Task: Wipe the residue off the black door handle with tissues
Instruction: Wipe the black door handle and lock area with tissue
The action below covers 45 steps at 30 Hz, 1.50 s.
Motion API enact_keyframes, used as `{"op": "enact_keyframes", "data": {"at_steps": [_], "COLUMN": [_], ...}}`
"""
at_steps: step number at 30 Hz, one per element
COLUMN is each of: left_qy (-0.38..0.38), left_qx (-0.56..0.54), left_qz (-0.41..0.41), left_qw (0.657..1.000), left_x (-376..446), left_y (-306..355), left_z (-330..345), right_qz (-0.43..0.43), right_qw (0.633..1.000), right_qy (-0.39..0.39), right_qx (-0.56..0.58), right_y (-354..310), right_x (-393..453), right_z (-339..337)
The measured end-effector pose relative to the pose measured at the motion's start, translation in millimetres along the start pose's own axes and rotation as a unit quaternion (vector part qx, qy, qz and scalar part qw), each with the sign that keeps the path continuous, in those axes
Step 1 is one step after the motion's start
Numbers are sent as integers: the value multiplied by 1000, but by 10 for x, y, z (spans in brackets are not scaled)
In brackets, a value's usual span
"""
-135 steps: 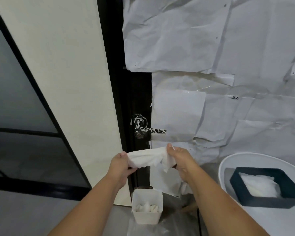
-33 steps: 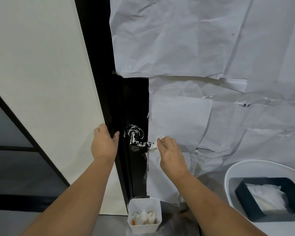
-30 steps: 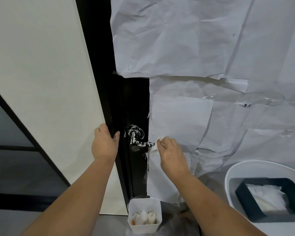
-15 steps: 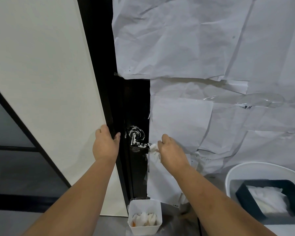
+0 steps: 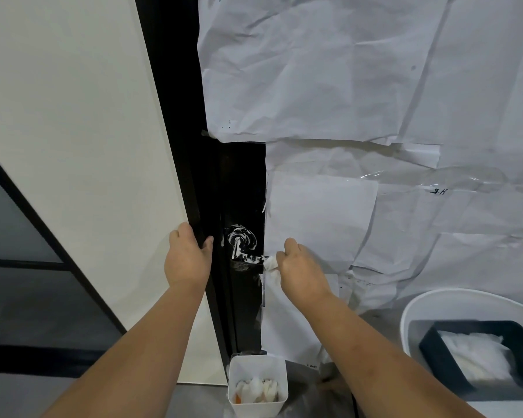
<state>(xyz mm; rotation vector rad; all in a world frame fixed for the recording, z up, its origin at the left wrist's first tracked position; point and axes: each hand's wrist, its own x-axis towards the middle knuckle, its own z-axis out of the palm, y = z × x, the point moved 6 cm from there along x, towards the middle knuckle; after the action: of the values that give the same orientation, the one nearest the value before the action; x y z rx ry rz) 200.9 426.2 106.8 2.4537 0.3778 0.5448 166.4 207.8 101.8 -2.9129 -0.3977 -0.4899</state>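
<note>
The black door handle (image 5: 244,257) sits on the dark door strip at mid-frame, its round base and lever streaked with white residue. My right hand (image 5: 301,271) is closed on a crumpled white tissue (image 5: 271,263), pressed against the right end of the lever, which it hides. My left hand (image 5: 187,257) grips the black door edge (image 5: 207,206) just left of the handle, thumb hooked around it.
White paper sheets (image 5: 344,86) cover the door to the right. A small white bin (image 5: 256,387) with used tissues stands on the floor below the handle. A dark box of fresh tissues (image 5: 477,356) rests on a white round table (image 5: 411,312) at lower right.
Earlier both hands held the tissue below the handle. Since then the left hand went to the door edge, and the right hand with the tissue has stayed at the lever's end, rolling slightly.
</note>
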Motion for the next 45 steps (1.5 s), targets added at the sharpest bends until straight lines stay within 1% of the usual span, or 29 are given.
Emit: {"op": "enact_keyframes", "data": {"at_steps": [2,7,11,16,20,23,29,34,41,45], "left_qy": [0,2,2,5,5,3,1,1,5,5], "left_qx": [-1,3,1,1,2,-1,-5,-3,-5,-7], "left_qz": [-1,-7,-3,-2,1,2,4,3,8,15], "left_qw": [1000,1000,1000,1000,1000,1000,1000,1000,1000,1000], "left_x": [1,5,3,-7,-1,2,-3,5,0,-5], "left_y": [-1,-9,-10,-7,-2,-9,-10,-15,-20,-11], "left_z": [4,13,15,10,5,9,11,15,23,20], "right_qz": [-4,-1,-4,-18,-16,-19,-44,-34,-42,-32], "right_qw": [1000,1000,999,1000,999,1000,998,998,998,998], "right_qy": [5,-9,30,-9,-3,1,-24,4,-44,-38], "right_qx": [3,30,45,12,29,19,29,60,20,35], "right_y": [-15,11,-8,-61,-66,-95,-168,-164,-223,-212], "right_x": [-18,53,5,27,73,53,103,89,140,143], "right_z": [11,-22,-37,74,2,16,10,-28,25,28]}}
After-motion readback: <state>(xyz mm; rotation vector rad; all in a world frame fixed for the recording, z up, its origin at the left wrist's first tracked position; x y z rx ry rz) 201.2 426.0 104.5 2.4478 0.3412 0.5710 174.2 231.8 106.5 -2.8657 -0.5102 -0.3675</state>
